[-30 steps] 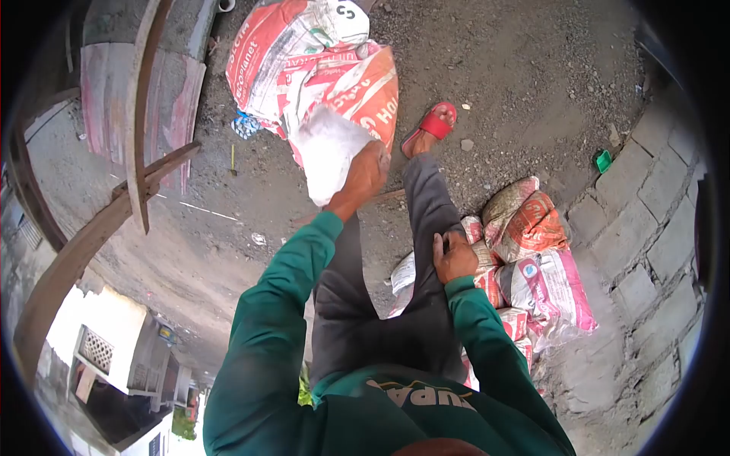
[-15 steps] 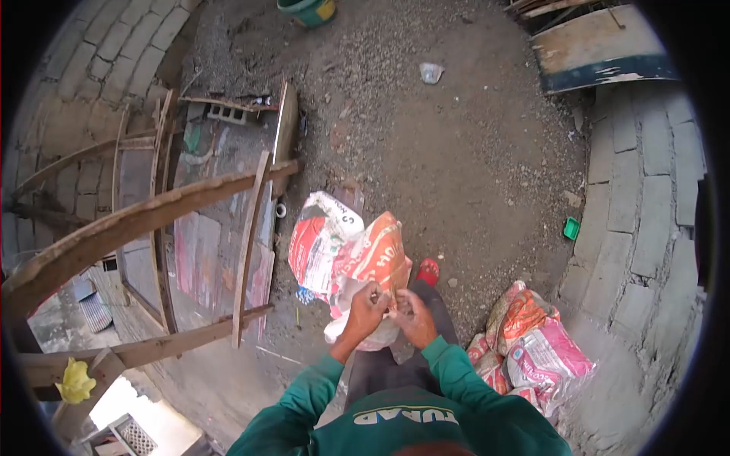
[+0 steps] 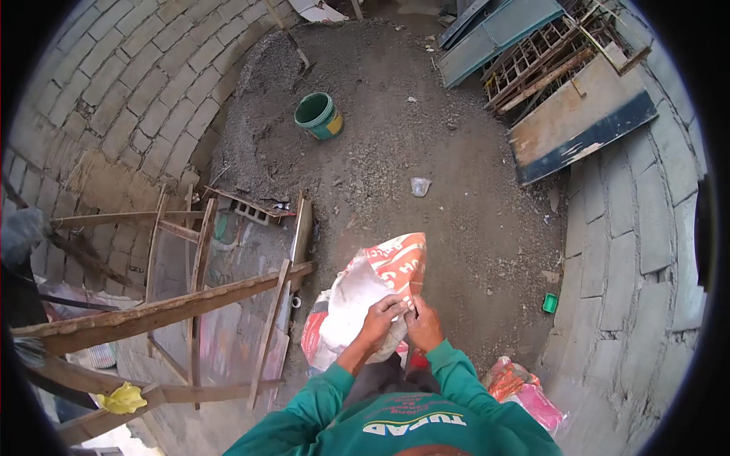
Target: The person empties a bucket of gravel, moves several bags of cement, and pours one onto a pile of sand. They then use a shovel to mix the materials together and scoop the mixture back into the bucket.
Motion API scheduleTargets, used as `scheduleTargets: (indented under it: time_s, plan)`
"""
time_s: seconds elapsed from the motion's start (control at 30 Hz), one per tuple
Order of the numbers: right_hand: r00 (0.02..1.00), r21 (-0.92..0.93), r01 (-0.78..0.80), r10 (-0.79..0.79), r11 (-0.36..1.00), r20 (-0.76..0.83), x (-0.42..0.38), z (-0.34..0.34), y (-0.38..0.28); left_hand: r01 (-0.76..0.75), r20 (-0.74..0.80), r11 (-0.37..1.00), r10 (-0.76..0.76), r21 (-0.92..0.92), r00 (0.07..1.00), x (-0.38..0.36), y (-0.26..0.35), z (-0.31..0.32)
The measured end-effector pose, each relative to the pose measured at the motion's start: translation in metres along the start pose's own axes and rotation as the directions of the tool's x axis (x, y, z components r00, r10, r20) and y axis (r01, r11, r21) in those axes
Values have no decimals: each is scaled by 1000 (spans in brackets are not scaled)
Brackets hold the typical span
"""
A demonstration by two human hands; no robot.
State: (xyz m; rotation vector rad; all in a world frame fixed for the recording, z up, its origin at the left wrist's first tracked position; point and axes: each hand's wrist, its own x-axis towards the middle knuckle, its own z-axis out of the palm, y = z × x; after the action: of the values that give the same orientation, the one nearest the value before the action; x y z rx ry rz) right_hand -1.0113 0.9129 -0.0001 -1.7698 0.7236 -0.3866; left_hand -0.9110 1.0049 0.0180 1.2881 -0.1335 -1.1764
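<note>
A printed plastic sack (image 3: 404,262), orange, red and white, hangs loosely in front of my legs. A broad white, crumpled part of it faces up. My left hand (image 3: 380,319) is closed at the sack's near edge, fingers bent inward. Close beside it, my right hand (image 3: 424,327) pinches the same edge, thumb and fingers together. The two hands almost touch, and the exact fold between the fingertips is too small to make out. At lower right, more printed sacks (image 3: 532,403) lie in a pile, partly out of view.
To my left stands a rough wooden frame (image 3: 175,308). A green bucket (image 3: 319,118) sits on gravel ahead, near a shovel (image 3: 306,64). Block walls (image 3: 148,91) rise on both sides. Boards and a rusty metal rack (image 3: 544,61) lean at upper right. A clear plastic cup (image 3: 420,186) lies ahead.
My view has tilted up, bringing the bucket and rack further into sight. The sack has folded differently, showing a larger white area. Both hands stay at its edge.
</note>
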Motion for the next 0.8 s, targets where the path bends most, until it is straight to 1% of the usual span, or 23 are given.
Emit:
scheduleTargets:
  time_s: [0.03, 0.1, 0.17, 0.2, 0.23, 0.27, 0.3, 0.33, 0.37, 0.43, 0.47, 0.5, 0.53, 0.57, 0.6, 0.63, 0.67, 0.7, 0.73, 0.77, 0.8]
  plan:
    - [998, -79, 12, -17, 997, -64, 16, 1, 7, 4, 12, 998, -3, -55, 1000, 10, 6, 0]
    - [996, -55, 29, -34, 998, -82, 48, -6, 6, 23, 1, 998, -23, -66, 1000, 38, 3, -13]
    - [983, -104, 12, -31, 995, -181, 89, -7, 7, -83, -176, 967, 127, 241, 976, 72, 5, -30]
    - [983, -88, -53, 36, 995, -178, 107, -10, -3, -61, -211, 925, 149, 376, 966, 88, 8, -47]
    - [985, -97, -61, 45, 993, -165, 124, -9, -1, -50, -221, 931, 138, 362, 965, 101, 8, -62]
    - [985, -69, -23, 10, 997, -173, 146, -7, 2, 103, -315, 915, 28, 391, 949, 116, 12, -77]
    - [983, -41, 9, -16, 999, -181, 167, -5, -3, 261, -408, 878, -84, 401, 909, 131, 13, -93]
    - [991, -53, -49, 42, 997, -123, 186, -6, -8, 283, -412, 783, -38, 554, 910, 148, 7, -113]
    - [992, -70, -64, 57, 995, -109, 203, -3, -13, 297, -415, 792, -60, 534, 908, 162, 0, -129]
    - [994, -48, -2, -3, 999, -108, 246, 3, -27, 305, -415, 787, -68, 537, 907, 192, -10, -159]
    - [996, -63, -22, 16, 998, -88, 264, 2, -44, 283, -359, 790, -86, 544, 929, 209, -23, -179]
    - [993, -17, -111, 110, 994, -46, 283, 0, -68, 304, -368, 798, -112, 521, 923, 217, -7, -181]
    - [978, 28, -208, 208, 978, 1, 299, -2, -88, 297, -301, 777, -145, 555, 942, 229, 11, -186]
    - [972, 17, -233, 233, 972, 20, 315, -1, -101, 283, -232, 756, -177, 590, 956, 242, 32, -189]
    - [975, 77, -224, 224, 972, 10, 334, -1, -113, 469, -307, 641, -355, 607, 883, 260, 52, -195]
    - [977, 141, -210, 213, 967, -7, 352, -1, -125, 437, -261, 772, -353, 462, 898, 270, 67, -198]
    - [978, 163, -198, 207, 967, -35, 370, -2, -143, 402, -215, 868, -350, 292, 912, 279, 82, -201]
    - [975, 160, -212, 219, 964, -28, 389, -6, -155, 444, -185, 894, -448, -65, 874, 294, 88, -205]
    - [983, 127, -150, 161, 981, -84, 408, -10, -165, 453, -188, 889, -458, -73, 869, 312, 95, -212]
    - [985, 92, -85, 98, 992, -140, 427, -15, -172, 323, -280, 942, -336, -95, 899, 335, 94, -226]
    - [982, 77, -117, 127, 990, -139, 446, -20, -176, 187, -373, 977, -210, -99, 904, 355, 102, -238]
